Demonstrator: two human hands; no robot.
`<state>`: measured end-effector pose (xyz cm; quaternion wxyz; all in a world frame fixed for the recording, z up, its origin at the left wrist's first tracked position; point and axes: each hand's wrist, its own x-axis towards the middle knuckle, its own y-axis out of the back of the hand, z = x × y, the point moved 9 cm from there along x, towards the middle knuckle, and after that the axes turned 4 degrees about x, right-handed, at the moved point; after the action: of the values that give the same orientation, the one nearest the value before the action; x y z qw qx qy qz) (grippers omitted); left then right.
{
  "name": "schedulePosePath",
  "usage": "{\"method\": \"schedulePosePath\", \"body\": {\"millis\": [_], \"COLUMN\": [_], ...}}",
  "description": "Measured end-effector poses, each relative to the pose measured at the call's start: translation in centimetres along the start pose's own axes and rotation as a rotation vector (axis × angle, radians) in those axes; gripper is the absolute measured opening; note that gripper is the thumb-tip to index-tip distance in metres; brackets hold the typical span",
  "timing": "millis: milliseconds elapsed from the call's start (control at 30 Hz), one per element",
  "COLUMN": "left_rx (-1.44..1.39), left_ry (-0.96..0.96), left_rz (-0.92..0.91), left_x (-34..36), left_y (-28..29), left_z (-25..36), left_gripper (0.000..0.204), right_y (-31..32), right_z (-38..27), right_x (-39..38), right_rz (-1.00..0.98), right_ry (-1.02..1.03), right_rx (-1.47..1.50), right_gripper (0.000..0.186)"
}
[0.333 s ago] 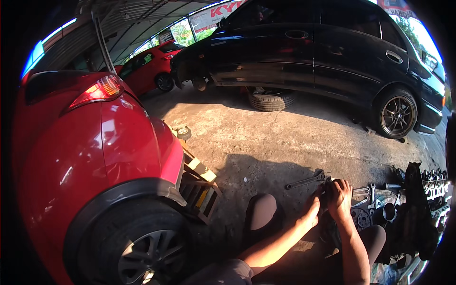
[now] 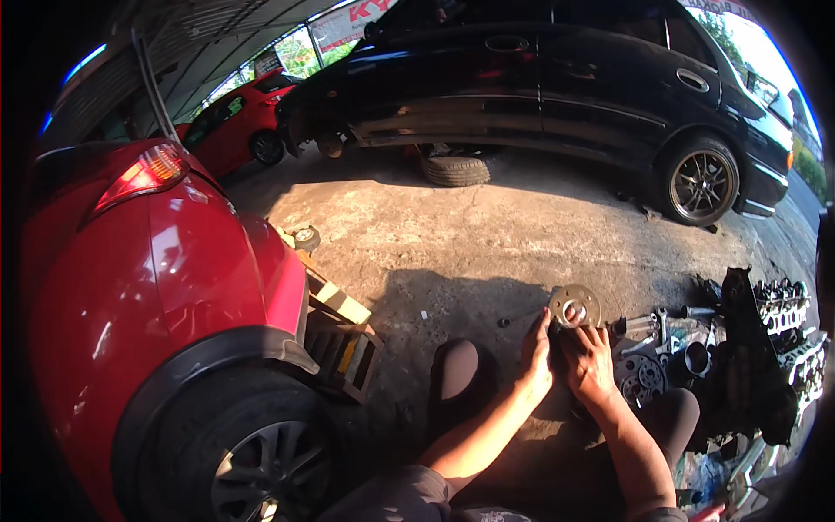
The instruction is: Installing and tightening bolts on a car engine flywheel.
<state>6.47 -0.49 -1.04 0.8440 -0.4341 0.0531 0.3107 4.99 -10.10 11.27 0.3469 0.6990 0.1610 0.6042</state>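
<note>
Flanged metal disc held in both hands above the workshop floor

Head view. We find the round metal disc (image 2: pixel 577 294) in front of the person, between the two hands and on the far side of the fingertips, its face toward us. We note a large central opening and smaller holes around it. The left hand (image 2: pixel 537 358) grips the disc at its left edge, one digit pointing up along it; its other fingers are mostly hidden. The right hand (image 2: pixel 591 364) is curled and gripping at the near right edge. Between the hands the area is dark, and we cannot tell what sits there.

Below, we see the left knee (image 2: pixel 458 372) and the right knee (image 2: pixel 675 418). Right of the hands, we record wrenches (image 2: pixel 663 324), a perforated round plate (image 2: pixel 639 377) and a hollow cylinder (image 2: pixel 697 358), with a cylinder head (image 2: pixel 783 306) farther right. At left, we observe a red car (image 2: pixel 209 278) beside a wooden stand (image 2: pixel 352 365). Beyond, a dark car (image 2: pixel 609 87) spans the background, with a tyre (image 2: pixel 457 171) lying flat at its near side on the concrete floor (image 2: pixel 391 222).
</note>
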Motion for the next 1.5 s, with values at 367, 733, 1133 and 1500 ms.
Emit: {"method": "schedulePosePath", "body": {"millis": [367, 733, 1133, 1500], "left_rx": [-0.003, 0.215, 0.446, 0.222], "left_ry": [-0.165, -0.367, -0.27, -0.224], "left_rz": [-0.205, -0.175, -0.053, -0.298], "left_x": [-1.6, -3.8, -2.2, -3.2], "left_y": [-3.2, -3.5, -2.0, -4.9], "left_z": [3.1, 4.4, 2.5, 4.2], "left_gripper": [0.039, 0.034, 0.039, 0.057], "right_y": [0.5, 1.4, 2.8, 0.5], "right_z": [3.7, 4.0, 3.7, 0.7], "right_x": [1.9, 2.0, 3.1, 0.9], "right_rz": [0.075, 0.129, 0.226, 0.026], "right_ry": [-0.199, -0.174, -0.176, 0.008], "right_rx": [0.273, 0.176, 0.304, 0.024], "right_gripper": [0.053, 0.037, 0.03, 0.023]}}
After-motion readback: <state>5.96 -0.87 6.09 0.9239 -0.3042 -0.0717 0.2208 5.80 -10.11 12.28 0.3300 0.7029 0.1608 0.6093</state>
